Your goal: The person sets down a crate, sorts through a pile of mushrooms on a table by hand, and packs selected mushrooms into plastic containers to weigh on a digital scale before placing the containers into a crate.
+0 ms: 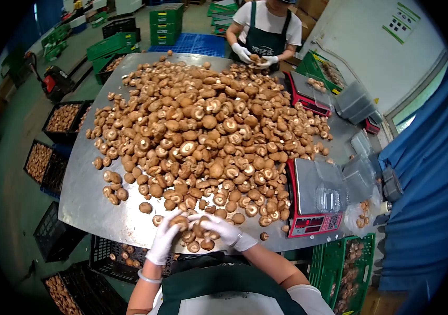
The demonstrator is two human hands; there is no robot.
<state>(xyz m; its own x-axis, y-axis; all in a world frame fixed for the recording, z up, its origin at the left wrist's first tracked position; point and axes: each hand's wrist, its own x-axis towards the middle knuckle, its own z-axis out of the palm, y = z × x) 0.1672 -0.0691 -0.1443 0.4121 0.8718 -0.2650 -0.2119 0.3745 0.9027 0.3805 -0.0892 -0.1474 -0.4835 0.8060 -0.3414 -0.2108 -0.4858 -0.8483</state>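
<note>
A large heap of brown mushrooms (198, 126) covers much of the metal table (82, 199). At the table's near edge my left hand (165, 239), in a white glove, is closed around a mushroom (179, 222). Just to its right my right hand (223, 231), also gloved, has its fingers curled against mushrooms, partly hidden by them. Between and below the hands lie a few loose mushrooms (193, 245). Right of the heap is a red scale (316, 223) with a clear plastic container (329, 199) on its plate.
Across the table a co-worker (266, 31) in white gloves handles mushrooms beside a second red scale (310, 100). Clear containers (359, 170) stand at the right edge. Black crates (53, 231) line the left side; a green crate (363, 268) sits below right. A blue curtain (423, 184) hangs at right.
</note>
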